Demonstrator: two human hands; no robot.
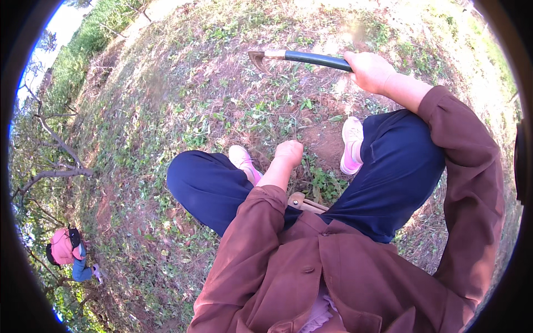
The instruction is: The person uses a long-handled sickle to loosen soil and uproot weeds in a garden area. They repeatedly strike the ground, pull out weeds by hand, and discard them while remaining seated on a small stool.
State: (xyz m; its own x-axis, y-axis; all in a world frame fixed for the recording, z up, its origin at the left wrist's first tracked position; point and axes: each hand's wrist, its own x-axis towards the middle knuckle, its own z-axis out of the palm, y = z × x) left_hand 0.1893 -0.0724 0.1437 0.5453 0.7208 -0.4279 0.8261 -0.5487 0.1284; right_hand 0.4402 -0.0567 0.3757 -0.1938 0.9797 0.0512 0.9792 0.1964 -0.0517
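Note:
My right hand (369,71) grips the dark green handle of a short hand hoe (318,59). The hoe is held out ahead of my right knee, its curved, soil-stained metal blade pointing left. Between my feet, my left hand (290,152) is closed in a fist close to the weedy ground (266,112). Nothing can be made out inside that fist, and its palm side is hidden. Low green weeds (325,183) grow just behind it, beside a patch of bare reddish soil (322,141).
Part of a low seat with a metal bolt (296,202) shows beneath me. My pink-and-white shoes (352,143) flank the left hand. Off to the left, another person (64,249) bends near bare tree branches (58,137). Taller green growth (89,45) lines the far left edge.

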